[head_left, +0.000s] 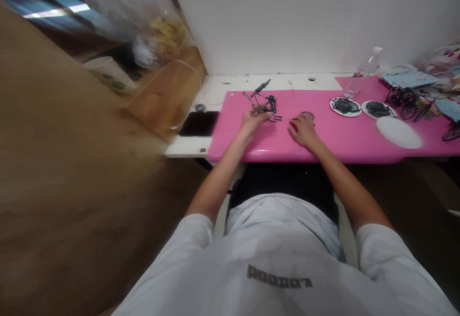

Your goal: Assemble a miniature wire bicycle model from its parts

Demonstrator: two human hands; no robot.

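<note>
A pink mat (341,139) covered much of the white worktop (215,84), which stood against a pale wall (287,24), with two white plates (334,110) of dark pieces towards the right (a clear bottle (364,69) rose just behind them). Both arms reached forward: the left hand (252,118) gripped a small dark bicycle frame (270,104) over the mat, while the right hand (304,129) bent its fingers low nearby, its grip impossible to tell.

On the table mat (230,146), small loose parts (276,118) lie between the left hand (253,118) and the right hand (304,128). The miniature bicycle frame (266,105) is in the left one. Farther right are two plates (334,108); behind the nearer plate stands the bottle (363,72).
</note>
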